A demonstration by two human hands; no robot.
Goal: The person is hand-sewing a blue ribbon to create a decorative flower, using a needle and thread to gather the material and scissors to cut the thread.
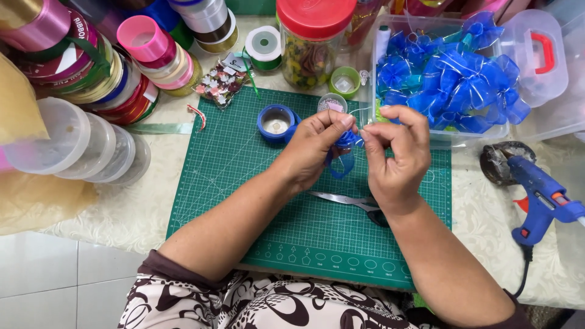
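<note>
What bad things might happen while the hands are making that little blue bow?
The blue ribbon bow is pinched only by fingertips of the left hand and right hand, so it might slip loose. The scissors lie right under the right wrist and might get bumped or poke it. The blue glue gun sits close by; its tip may be hot.

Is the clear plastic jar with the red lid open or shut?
Shut: the red lid sits squarely on the clear plastic jar, standing upright behind the green cutting mat.
</note>
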